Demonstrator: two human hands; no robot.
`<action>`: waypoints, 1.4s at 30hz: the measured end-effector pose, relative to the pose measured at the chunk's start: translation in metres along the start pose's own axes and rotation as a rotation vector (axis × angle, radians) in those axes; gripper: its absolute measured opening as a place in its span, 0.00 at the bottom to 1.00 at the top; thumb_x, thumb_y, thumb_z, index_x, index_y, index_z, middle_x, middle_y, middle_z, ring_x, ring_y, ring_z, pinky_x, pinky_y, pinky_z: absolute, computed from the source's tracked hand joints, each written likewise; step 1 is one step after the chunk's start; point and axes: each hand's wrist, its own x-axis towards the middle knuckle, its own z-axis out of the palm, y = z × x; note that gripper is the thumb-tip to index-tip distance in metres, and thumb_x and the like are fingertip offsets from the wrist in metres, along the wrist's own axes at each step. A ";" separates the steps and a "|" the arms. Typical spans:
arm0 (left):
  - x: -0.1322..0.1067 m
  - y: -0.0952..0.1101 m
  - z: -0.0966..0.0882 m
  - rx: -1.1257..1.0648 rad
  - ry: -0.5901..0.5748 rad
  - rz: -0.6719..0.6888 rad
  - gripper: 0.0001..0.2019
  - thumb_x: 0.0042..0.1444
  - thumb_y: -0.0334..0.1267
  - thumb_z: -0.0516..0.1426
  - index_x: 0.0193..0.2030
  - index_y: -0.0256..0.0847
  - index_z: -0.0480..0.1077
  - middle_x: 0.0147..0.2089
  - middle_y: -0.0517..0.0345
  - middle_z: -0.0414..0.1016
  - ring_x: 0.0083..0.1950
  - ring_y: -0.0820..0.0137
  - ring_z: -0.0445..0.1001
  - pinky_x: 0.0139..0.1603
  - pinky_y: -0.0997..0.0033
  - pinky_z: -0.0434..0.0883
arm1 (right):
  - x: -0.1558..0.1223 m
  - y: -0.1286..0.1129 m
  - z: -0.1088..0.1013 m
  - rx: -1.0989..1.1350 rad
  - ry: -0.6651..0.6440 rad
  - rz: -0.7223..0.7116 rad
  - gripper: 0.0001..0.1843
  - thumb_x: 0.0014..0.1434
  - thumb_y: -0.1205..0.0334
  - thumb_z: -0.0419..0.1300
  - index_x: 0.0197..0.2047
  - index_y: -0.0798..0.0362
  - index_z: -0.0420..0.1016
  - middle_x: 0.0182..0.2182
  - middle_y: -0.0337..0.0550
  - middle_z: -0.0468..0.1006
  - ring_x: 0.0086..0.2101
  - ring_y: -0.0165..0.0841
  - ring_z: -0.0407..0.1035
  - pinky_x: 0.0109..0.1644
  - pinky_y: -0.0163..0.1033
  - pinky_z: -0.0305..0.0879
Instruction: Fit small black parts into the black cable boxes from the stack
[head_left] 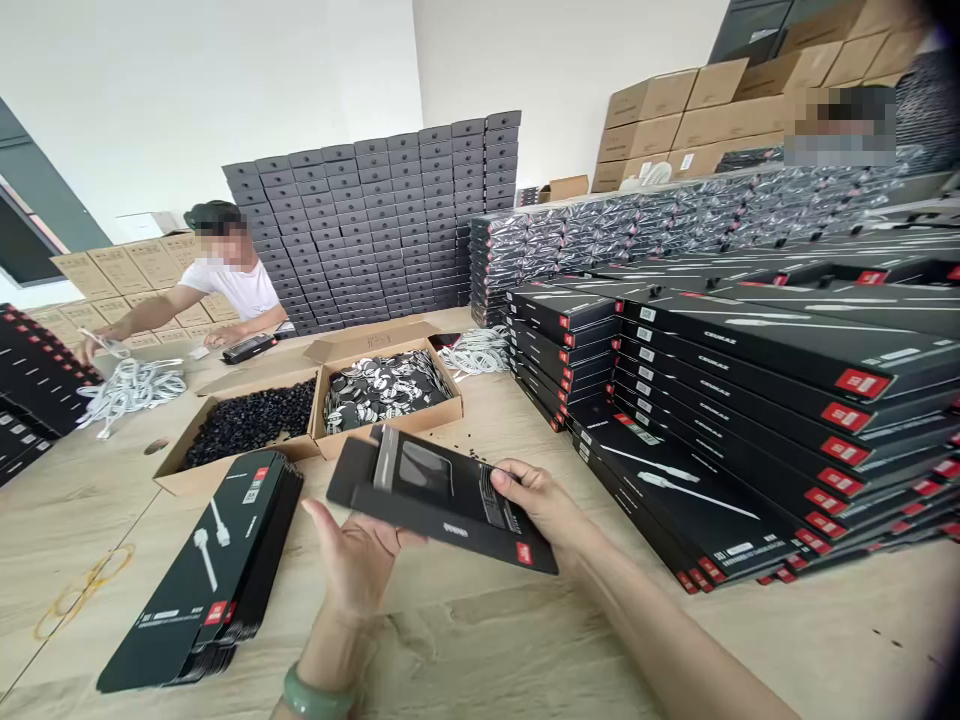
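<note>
My right hand (536, 500) grips the right end of a black packaging box (442, 490), thumb on its printed face. The box is tilted above the table, and its left end shows a flap standing out. Beneath the left part of the box is my left hand (360, 560), palm up with the thumb stretched away; its fingertips are partly hidden by the box. To the left lies a stack of flat black cartons (210, 560) printed with white cables and red labels.
Open cardboard boxes hold small black pieces (251, 425) and black-and-white pieces (386, 390). White cables (476, 350) lie behind them, more cables (135, 390) at left. Stacked black boxes (750, 400) fill the right side. A co-worker (236, 290) sits across the table, one hand by the cables.
</note>
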 end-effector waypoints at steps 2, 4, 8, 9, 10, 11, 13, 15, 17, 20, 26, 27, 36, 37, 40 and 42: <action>-0.009 0.005 0.001 -0.004 -0.235 -0.285 0.38 0.50 0.70 0.49 0.46 0.37 0.77 0.43 0.41 0.81 0.54 0.49 0.74 0.57 0.48 0.67 | -0.002 -0.007 -0.008 -0.147 -0.156 0.029 0.16 0.46 0.50 0.70 0.30 0.54 0.76 0.22 0.34 0.74 0.23 0.26 0.64 0.28 0.32 0.59; -0.015 0.006 0.004 0.122 -0.426 -0.476 0.29 0.53 0.60 0.55 0.50 0.36 0.76 0.45 0.43 0.80 0.54 0.50 0.74 0.58 0.50 0.65 | -0.004 -0.009 -0.009 -0.317 -0.297 0.032 0.15 0.44 0.53 0.72 0.31 0.54 0.79 0.24 0.35 0.75 0.24 0.27 0.66 0.29 0.32 0.59; -0.011 -0.001 0.018 0.310 -0.607 -0.476 0.25 0.50 0.41 0.65 0.55 0.38 0.72 0.50 0.47 0.79 0.52 0.53 0.75 0.55 0.58 0.67 | -0.004 -0.011 -0.011 -0.405 -0.198 -0.113 0.22 0.49 0.50 0.69 0.45 0.52 0.77 0.26 0.35 0.76 0.29 0.30 0.68 0.34 0.35 0.63; -0.009 -0.004 0.022 0.292 -0.562 -0.413 0.26 0.50 0.41 0.65 0.57 0.40 0.71 0.51 0.48 0.78 0.53 0.54 0.75 0.55 0.60 0.67 | -0.004 -0.013 -0.012 -0.380 -0.136 -0.138 0.24 0.52 0.49 0.66 0.49 0.52 0.74 0.29 0.37 0.77 0.31 0.31 0.70 0.36 0.36 0.64; -0.006 -0.007 0.024 0.263 -0.495 -0.342 0.27 0.50 0.41 0.64 0.58 0.41 0.70 0.53 0.49 0.78 0.54 0.55 0.74 0.55 0.60 0.67 | -0.003 -0.014 -0.014 -0.350 -0.100 -0.137 0.25 0.54 0.48 0.64 0.52 0.51 0.71 0.32 0.39 0.78 0.34 0.33 0.71 0.38 0.37 0.65; -0.004 -0.010 0.026 0.236 -0.431 -0.276 0.27 0.50 0.41 0.64 0.59 0.42 0.70 0.54 0.49 0.77 0.55 0.56 0.74 0.56 0.61 0.67 | -0.002 -0.015 -0.015 -0.316 -0.091 -0.123 0.26 0.55 0.48 0.63 0.54 0.51 0.68 0.37 0.41 0.78 0.36 0.34 0.72 0.40 0.39 0.66; -0.002 -0.016 0.028 0.194 -0.333 -0.178 0.28 0.50 0.42 0.64 0.59 0.42 0.69 0.55 0.49 0.76 0.56 0.56 0.73 0.58 0.60 0.66 | 0.000 -0.013 -0.015 -0.245 -0.103 -0.106 0.27 0.54 0.48 0.64 0.53 0.51 0.66 0.41 0.44 0.78 0.39 0.36 0.73 0.41 0.41 0.68; -0.002 -0.021 0.029 0.181 -0.272 -0.140 0.28 0.50 0.42 0.64 0.59 0.42 0.69 0.55 0.48 0.76 0.55 0.55 0.74 0.57 0.58 0.68 | 0.003 -0.005 -0.010 -0.171 -0.048 -0.154 0.27 0.51 0.48 0.67 0.49 0.51 0.65 0.39 0.44 0.78 0.37 0.36 0.73 0.41 0.41 0.68; -0.005 -0.024 0.029 0.175 -0.198 -0.138 0.29 0.50 0.41 0.64 0.60 0.43 0.67 0.55 0.49 0.76 0.54 0.56 0.75 0.55 0.59 0.70 | 0.005 0.006 -0.002 -0.121 0.046 -0.222 0.28 0.52 0.49 0.66 0.50 0.49 0.61 0.35 0.40 0.78 0.34 0.35 0.73 0.40 0.41 0.68; -0.008 -0.027 0.030 0.138 -0.064 -0.201 0.36 0.48 0.39 0.65 0.65 0.50 0.60 0.56 0.53 0.76 0.54 0.59 0.75 0.55 0.62 0.70 | 0.005 0.020 0.010 -0.150 0.110 -0.284 0.27 0.57 0.50 0.62 0.55 0.46 0.57 0.30 0.35 0.76 0.32 0.33 0.72 0.38 0.40 0.68; -0.009 -0.032 0.035 0.138 0.000 -0.088 0.42 0.48 0.42 0.66 0.68 0.56 0.51 0.65 0.56 0.67 0.62 0.63 0.67 0.60 0.67 0.66 | -0.003 0.027 0.025 -0.121 0.102 -0.272 0.23 0.57 0.52 0.63 0.52 0.47 0.61 0.44 0.44 0.76 0.44 0.36 0.72 0.50 0.43 0.68; -0.009 -0.033 0.035 0.154 0.003 -0.067 0.42 0.49 0.43 0.65 0.68 0.58 0.50 0.65 0.57 0.66 0.62 0.63 0.68 0.59 0.66 0.67 | -0.005 0.026 0.027 -0.107 0.095 -0.260 0.24 0.57 0.52 0.63 0.53 0.46 0.61 0.45 0.44 0.76 0.45 0.36 0.72 0.51 0.44 0.67; -0.008 -0.042 0.028 0.432 0.027 0.101 0.20 0.55 0.51 0.59 0.50 0.45 0.62 0.48 0.55 0.71 0.47 0.67 0.71 0.49 0.69 0.69 | -0.010 0.026 0.029 -0.329 0.067 -0.248 0.13 0.61 0.50 0.57 0.43 0.50 0.70 0.33 0.38 0.73 0.35 0.33 0.67 0.40 0.37 0.64; -0.008 -0.044 0.028 0.470 0.061 0.119 0.19 0.55 0.52 0.59 0.47 0.44 0.63 0.44 0.57 0.71 0.44 0.68 0.71 0.45 0.70 0.70 | -0.011 0.027 0.029 -0.367 0.072 -0.250 0.13 0.61 0.50 0.56 0.42 0.50 0.71 0.31 0.37 0.72 0.33 0.33 0.66 0.38 0.36 0.62; -0.008 -0.047 0.028 0.557 0.151 0.139 0.18 0.54 0.55 0.58 0.41 0.43 0.64 0.36 0.60 0.69 0.37 0.69 0.69 0.38 0.72 0.68 | -0.013 0.026 0.031 -0.477 0.095 -0.246 0.14 0.62 0.49 0.53 0.37 0.50 0.70 0.27 0.35 0.69 0.29 0.31 0.62 0.33 0.36 0.59; -0.007 -0.048 0.028 0.594 0.191 0.142 0.19 0.53 0.56 0.58 0.38 0.42 0.65 0.34 0.60 0.68 0.36 0.69 0.67 0.38 0.72 0.66 | -0.015 0.024 0.035 -0.529 0.111 -0.253 0.14 0.63 0.49 0.52 0.36 0.50 0.70 0.27 0.36 0.69 0.29 0.32 0.61 0.33 0.36 0.58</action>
